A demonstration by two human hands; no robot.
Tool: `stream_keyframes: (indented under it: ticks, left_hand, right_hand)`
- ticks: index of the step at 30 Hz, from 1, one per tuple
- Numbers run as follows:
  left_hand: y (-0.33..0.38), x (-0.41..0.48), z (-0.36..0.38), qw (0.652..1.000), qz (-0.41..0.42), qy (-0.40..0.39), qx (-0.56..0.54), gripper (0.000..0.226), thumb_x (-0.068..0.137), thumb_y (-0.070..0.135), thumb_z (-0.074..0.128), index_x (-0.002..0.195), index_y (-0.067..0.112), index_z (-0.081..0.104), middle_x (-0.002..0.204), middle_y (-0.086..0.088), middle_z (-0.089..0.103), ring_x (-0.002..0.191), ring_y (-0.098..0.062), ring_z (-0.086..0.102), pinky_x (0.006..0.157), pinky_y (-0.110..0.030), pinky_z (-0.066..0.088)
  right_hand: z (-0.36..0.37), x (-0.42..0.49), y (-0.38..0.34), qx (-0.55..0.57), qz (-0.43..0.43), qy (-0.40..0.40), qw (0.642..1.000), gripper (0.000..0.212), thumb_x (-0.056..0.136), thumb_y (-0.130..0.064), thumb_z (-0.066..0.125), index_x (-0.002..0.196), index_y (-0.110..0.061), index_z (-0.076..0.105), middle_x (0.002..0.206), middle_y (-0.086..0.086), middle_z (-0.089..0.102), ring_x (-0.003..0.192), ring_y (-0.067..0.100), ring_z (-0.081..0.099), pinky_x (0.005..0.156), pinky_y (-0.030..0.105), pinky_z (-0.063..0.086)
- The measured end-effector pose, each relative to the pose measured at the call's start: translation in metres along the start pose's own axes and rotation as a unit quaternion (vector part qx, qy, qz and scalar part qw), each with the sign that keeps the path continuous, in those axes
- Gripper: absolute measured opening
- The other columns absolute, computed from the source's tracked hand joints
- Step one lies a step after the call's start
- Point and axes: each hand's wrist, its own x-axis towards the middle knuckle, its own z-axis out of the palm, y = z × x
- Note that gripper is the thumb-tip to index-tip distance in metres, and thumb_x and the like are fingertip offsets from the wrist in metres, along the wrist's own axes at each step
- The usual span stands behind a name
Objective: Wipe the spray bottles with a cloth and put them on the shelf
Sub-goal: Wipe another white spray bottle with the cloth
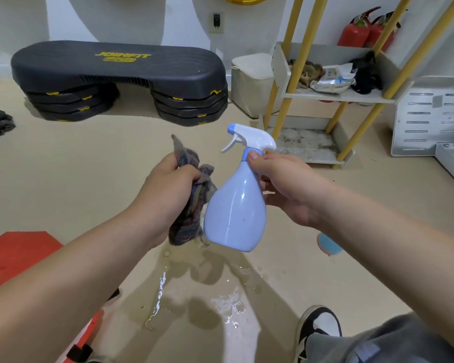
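Observation:
A pale blue spray bottle (235,210) with a white trigger head hangs upright in mid-air at the centre of the head view. My right hand (286,184) grips it around the neck, thumb on the blue collar. My left hand (165,189) holds a bunched, dark multicoloured cloth (192,205) just left of the bottle, its edge close to the bottle's side. The shelf (336,96), white boards on yellow poles, stands at the back right. Another bluish object (328,243) shows partly below my right forearm.
A puddle (220,305) lies on the beige floor under the bottle. A black step platform (118,79) and white bin (252,85) stand at the back. Rags and packets fill the shelf's middle board. Red mat at left, my shoe (317,328) below.

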Motion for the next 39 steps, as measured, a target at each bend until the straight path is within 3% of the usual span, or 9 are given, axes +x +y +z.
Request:
stream_keyframes:
  ticks: [5, 10, 16, 21, 26, 29, 32, 36, 39]
  left_hand:
    - [0.004, -0.02, 0.01, 0.983, 0.163, -0.018, 0.085, 0.02, 0.105, 0.023, 0.05, 0.093, 0.025, 0.066, 0.076, 0.011, 0.065, 0.065, -0.008, 0.054, 0.058, -0.018, 0.044]
    - [-0.014, -0.029, 0.019, 0.985, 0.148, -0.052, 0.074, 0.062, 0.106, 0.06, 0.041, 0.093, 0.002, 0.06, 0.075, -0.007, 0.055, 0.067, -0.018, 0.046, 0.062, -0.034, 0.037]
    - [-0.02, -0.016, 0.027, 0.998, 0.064, -0.02, 0.004, 0.013, 0.104, 0.047, 0.055, 0.109, 0.037, 0.061, 0.094, 0.012, 0.074, 0.085, -0.01, 0.07, 0.07, -0.031, 0.053]
    - [-0.026, -0.015, 0.029, 0.983, 0.103, -0.074, 0.13, 0.022, 0.11, 0.049, 0.035, 0.119, 0.046, 0.054, 0.109, 0.012, 0.069, 0.104, -0.013, 0.067, 0.079, -0.035, 0.048]
    - [-0.068, -0.058, 0.05, 0.795, 0.394, -0.017, 0.46, 0.055, 0.106, 0.035, 0.035, 0.148, 0.005, 0.053, 0.145, -0.024, 0.055, 0.137, -0.044, 0.051, 0.113, -0.057, 0.044]
    - [-0.079, -0.052, 0.045, 0.755, 0.464, -0.044, 0.462, 0.053, 0.1, 0.029, 0.046, 0.146, 0.006, 0.057, 0.157, -0.021, 0.047, 0.152, -0.039, 0.037, 0.118, -0.061, 0.036]
    - [-0.065, -0.016, 0.027, 0.798, 0.475, -0.026, 0.37, 0.049, 0.099, 0.02, 0.042, 0.147, 0.015, 0.05, 0.159, -0.004, 0.043, 0.148, -0.025, 0.041, 0.118, -0.043, 0.037]
    - [-0.055, -0.005, 0.024, 0.97, 0.191, -0.068, 0.137, 0.025, 0.11, 0.036, 0.036, 0.117, 0.03, 0.059, 0.104, 0.007, 0.058, 0.096, -0.022, 0.055, 0.083, -0.039, 0.043]
    - [-0.059, -0.03, 0.036, 0.881, 0.331, -0.046, 0.334, 0.046, 0.106, 0.035, 0.033, 0.144, 0.021, 0.054, 0.132, -0.002, 0.056, 0.12, -0.027, 0.052, 0.099, -0.045, 0.044]
  right_hand:
    - [0.001, 0.0, 0.0, 0.007, 0.004, -0.007, 1.0, 0.02, 0.103, -0.033, 0.06, 0.09, -0.019, 0.066, 0.06, -0.012, 0.063, 0.048, 0.008, 0.056, 0.066, 0.03, 0.05]
    - [0.007, -0.002, 0.001, -0.015, 0.003, -0.021, 1.0, 0.018, 0.102, -0.034, 0.062, 0.092, -0.021, 0.069, 0.071, -0.011, 0.07, 0.051, 0.006, 0.06, 0.067, 0.029, 0.051]
    - [0.013, -0.006, 0.0, -0.012, -0.021, -0.038, 0.999, 0.014, 0.102, -0.031, 0.064, 0.103, -0.021, 0.072, 0.075, -0.013, 0.074, 0.051, 0.002, 0.063, 0.062, 0.026, 0.053]
    - [0.017, -0.003, 0.004, -0.013, -0.017, 0.003, 1.0, 0.016, 0.1, -0.029, 0.067, 0.11, -0.016, 0.07, 0.082, -0.006, 0.076, 0.052, 0.003, 0.067, 0.048, 0.021, 0.054]
    - [0.012, 0.005, 0.005, 0.003, -0.003, 0.061, 0.998, 0.021, 0.101, -0.028, 0.064, 0.114, -0.012, 0.068, 0.086, 0.002, 0.071, 0.053, 0.011, 0.063, 0.045, 0.021, 0.052]
    - [0.011, 0.004, 0.003, 0.008, -0.008, 0.061, 0.998, 0.017, 0.103, -0.027, 0.062, 0.11, -0.013, 0.069, 0.083, 0.002, 0.069, 0.055, 0.013, 0.062, 0.048, 0.021, 0.051]
    - [0.008, 0.003, -0.004, 0.035, -0.023, 0.049, 0.998, 0.015, 0.103, -0.023, 0.059, 0.109, -0.014, 0.07, 0.081, -0.001, 0.072, 0.049, 0.007, 0.064, 0.047, 0.025, 0.056]
    - [0.005, 0.003, 0.001, 0.065, -0.021, 0.058, 0.996, 0.014, 0.104, -0.027, 0.06, 0.113, -0.019, 0.066, 0.093, -0.002, 0.075, 0.058, 0.007, 0.069, 0.059, 0.03, 0.064]
    - [0.004, 0.005, 0.007, 0.076, -0.004, 0.055, 0.996, 0.012, 0.104, -0.026, 0.059, 0.111, -0.02, 0.067, 0.092, -0.001, 0.076, 0.061, 0.011, 0.071, 0.061, 0.031, 0.063]
